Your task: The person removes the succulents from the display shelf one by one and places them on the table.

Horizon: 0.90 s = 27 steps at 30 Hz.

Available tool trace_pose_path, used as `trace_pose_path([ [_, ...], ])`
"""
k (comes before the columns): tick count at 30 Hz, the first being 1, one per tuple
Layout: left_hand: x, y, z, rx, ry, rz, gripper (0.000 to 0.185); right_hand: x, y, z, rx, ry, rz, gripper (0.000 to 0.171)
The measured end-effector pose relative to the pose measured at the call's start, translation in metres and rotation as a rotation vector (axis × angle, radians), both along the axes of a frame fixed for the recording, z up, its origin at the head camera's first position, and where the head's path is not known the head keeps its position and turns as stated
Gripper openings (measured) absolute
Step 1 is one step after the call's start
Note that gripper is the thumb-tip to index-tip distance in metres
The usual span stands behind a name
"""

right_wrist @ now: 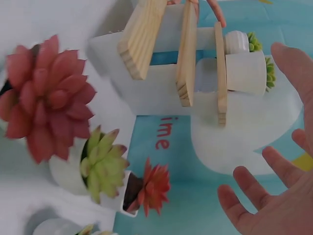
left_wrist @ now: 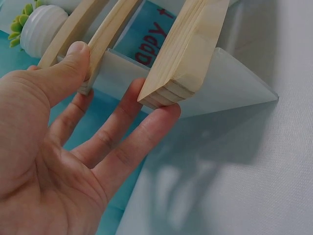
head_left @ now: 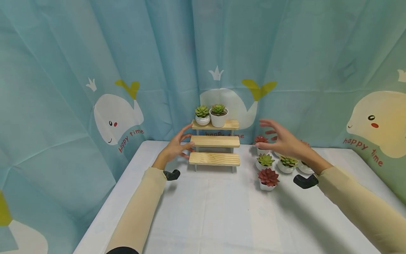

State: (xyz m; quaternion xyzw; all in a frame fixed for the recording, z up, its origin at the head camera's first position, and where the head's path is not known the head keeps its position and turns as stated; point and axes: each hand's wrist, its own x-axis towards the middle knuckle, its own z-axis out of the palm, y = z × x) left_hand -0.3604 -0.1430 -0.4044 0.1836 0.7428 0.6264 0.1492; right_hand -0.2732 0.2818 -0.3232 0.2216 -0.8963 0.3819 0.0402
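Observation:
A three-tier wooden step shelf (head_left: 215, 148) stands at the back of the white table (head_left: 222, 211). Its top tier carries two green succulents in white pots (head_left: 202, 115) (head_left: 218, 115). My left hand (head_left: 181, 145) is at the shelf's left end. In the left wrist view the thumb (left_wrist: 73, 58) presses the middle plank's end and straight fingers (left_wrist: 146, 127) touch the lowest plank's end (left_wrist: 176, 83). My right hand (head_left: 276, 137) hovers open with spread fingers, holding nothing, above a group of potted succulents: a red one (head_left: 268, 178) in front and green ones (head_left: 265, 161) (head_left: 288, 163) behind it.
A whale-print blue curtain (head_left: 114, 116) closes off the back and both sides. Another small red succulent (head_left: 261, 141) stands behind the group, near the shelf's right end. White tabletop stretches toward me in front of the shelf.

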Motion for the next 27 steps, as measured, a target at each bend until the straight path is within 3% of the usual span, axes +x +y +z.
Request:
trace_pose_path([
  [19,-0.002,-0.001,-0.001,0.009,0.01,-0.014,0.08,-0.043,-0.05,0.016,-0.061,-0.002,0.049,0.091],
  [27,-0.002,0.0,0.0,0.001,0.0,0.005,0.08,-0.06,-0.07,0.017,-0.052,-0.011,0.005,0.093],
])
